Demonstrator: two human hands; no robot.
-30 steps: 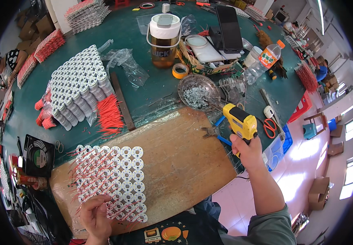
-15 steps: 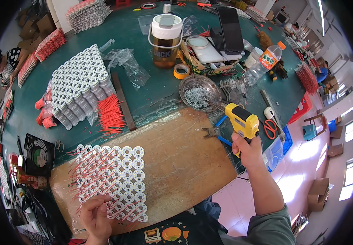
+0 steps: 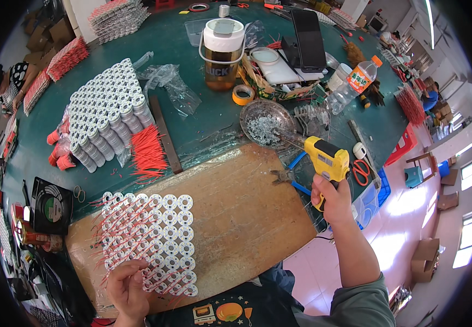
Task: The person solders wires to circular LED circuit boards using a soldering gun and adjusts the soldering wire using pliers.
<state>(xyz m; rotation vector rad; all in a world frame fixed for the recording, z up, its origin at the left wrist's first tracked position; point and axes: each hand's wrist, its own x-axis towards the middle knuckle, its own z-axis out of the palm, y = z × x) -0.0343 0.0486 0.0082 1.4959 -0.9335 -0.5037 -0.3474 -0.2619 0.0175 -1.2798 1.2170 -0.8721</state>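
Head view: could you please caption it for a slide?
Right hand grips a yellow soldering gun; left hand touches a grid of white discs.

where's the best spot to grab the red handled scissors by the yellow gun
Probably by the red handle loops of the scissors, coming from above. They lie flat on the green table, just right of the yellow soldering gun held in the right hand, and the loops look uncovered.

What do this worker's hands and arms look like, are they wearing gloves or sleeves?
No gloves: both the left hand and the right hand are bare. The right forearm is bare too, with a grey-green sleeve pushed up near the elbow. Only the left wrist shows, so its sleeve cannot be seen.
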